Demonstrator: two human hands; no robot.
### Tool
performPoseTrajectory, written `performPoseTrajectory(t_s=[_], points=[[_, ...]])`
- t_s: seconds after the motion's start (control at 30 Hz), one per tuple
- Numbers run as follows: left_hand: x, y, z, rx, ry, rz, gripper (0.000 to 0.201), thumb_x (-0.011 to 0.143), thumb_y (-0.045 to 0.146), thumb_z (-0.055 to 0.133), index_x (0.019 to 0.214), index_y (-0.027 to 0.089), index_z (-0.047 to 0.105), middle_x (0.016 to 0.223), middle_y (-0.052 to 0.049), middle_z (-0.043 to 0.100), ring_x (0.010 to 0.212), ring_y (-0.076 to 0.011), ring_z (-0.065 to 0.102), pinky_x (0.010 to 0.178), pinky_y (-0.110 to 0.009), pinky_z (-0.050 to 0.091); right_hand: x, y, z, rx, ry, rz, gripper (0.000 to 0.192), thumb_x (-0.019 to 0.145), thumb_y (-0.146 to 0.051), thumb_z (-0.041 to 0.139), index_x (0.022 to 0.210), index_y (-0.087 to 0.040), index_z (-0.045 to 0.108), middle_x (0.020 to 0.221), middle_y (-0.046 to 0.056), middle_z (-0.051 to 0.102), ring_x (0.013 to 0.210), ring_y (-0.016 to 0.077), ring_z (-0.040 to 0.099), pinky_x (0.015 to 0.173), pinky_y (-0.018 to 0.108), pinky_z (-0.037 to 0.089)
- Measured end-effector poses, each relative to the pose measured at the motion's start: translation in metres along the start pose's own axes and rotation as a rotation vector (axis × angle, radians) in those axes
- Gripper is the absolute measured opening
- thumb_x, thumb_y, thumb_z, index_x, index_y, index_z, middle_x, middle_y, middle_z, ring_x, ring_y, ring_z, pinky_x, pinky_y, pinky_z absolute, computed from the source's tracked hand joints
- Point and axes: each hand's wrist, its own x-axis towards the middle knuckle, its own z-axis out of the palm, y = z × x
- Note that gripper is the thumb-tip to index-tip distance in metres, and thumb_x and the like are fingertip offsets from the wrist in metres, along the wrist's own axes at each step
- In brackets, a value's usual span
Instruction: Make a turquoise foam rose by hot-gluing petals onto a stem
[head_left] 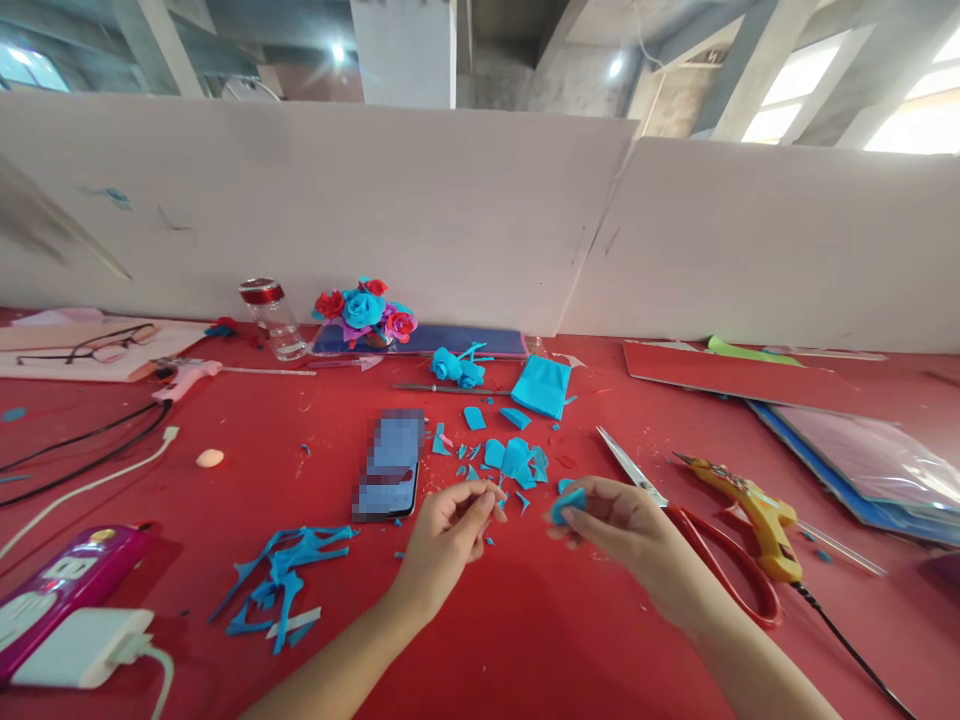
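My right hand (615,525) pinches a small curled piece of blue paper (568,503) between thumb and fingers, just above the red table (525,620). My left hand (450,535) has its fingers curled, pinching a tiny blue scrap at the fingertips close to the pile of cut blue petals (516,458). Red-handled scissors (679,520) lie right of my right hand. A yellow glue gun (750,510) lies beyond them.
A phone (390,465) lies left of the petals. Blue offcuts (281,580) lie front left, a power strip (60,585) and a charger (71,650) at the left edge. Paper roses (364,312), a jar (271,318), folded blue paper (541,385) and coloured sheets (862,450) lie farther back.
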Motion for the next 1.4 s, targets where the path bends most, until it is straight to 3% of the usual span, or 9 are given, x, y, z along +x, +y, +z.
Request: performPoseTrajectory(t_s=[0.17,0.33,0.77,1.13,1.4], points=[[-0.001,0.001,0.001,0.003,0.007,-0.028,0.031,0.075,0.045,0.064,0.072,0.014,0.064,0.065,0.001,0.049,0.047,-0.0048,0.024,0.041,-0.018,0.016,0.007,-0.004,0.013,0.064,0.123,-0.084,0.023,0.067,-0.041,0.071,0.073,-0.019,0.07,0.075,0.003,0.07,0.074,0.0156,0.063,0.072,0.025,0.047],[-0.001,0.002,0.001,0.009,0.026,-0.039,0.034,0.073,0.048,0.065,0.078,0.015,0.067,0.061,0.002,0.048,0.046,-0.0051,0.024,0.04,-0.018,0.016,0.014,-0.005,0.024,0.028,0.197,-0.124,0.027,0.065,-0.043,0.071,0.071,-0.017,0.068,0.073,0.004,0.07,0.07,0.018,0.063,0.067,0.029,0.047],[-0.001,0.004,0.004,0.024,0.042,-0.053,0.029,0.073,0.045,0.064,0.074,0.016,0.064,0.064,0.001,0.052,0.048,-0.0065,0.028,0.041,-0.018,0.018,0.025,0.0,0.034,-0.019,0.224,-0.115,0.032,0.067,-0.046,0.069,0.068,-0.015,0.064,0.064,0.002,0.063,0.059,0.0128,0.054,0.057,0.025,0.04],[-0.002,0.007,0.005,0.031,0.02,-0.027,0.027,0.075,0.042,0.062,0.075,0.015,0.063,0.068,-0.002,0.057,0.047,-0.006,0.029,0.039,-0.018,0.019,0.023,-0.002,0.033,-0.152,0.321,-0.168,0.036,0.065,-0.046,0.07,0.053,-0.017,0.053,0.05,-0.005,0.043,0.049,0.0073,0.033,0.046,0.022,0.027],[-0.002,0.005,0.005,0.013,0.022,-0.038,0.026,0.074,0.041,0.063,0.075,0.015,0.064,0.066,-0.001,0.056,0.047,-0.0059,0.029,0.04,-0.018,0.018,0.02,0.003,0.027,-0.182,0.288,-0.147,0.033,0.069,-0.048,0.065,0.061,-0.016,0.059,0.056,-0.003,0.047,0.052,0.0084,0.033,0.048,0.023,0.028]])
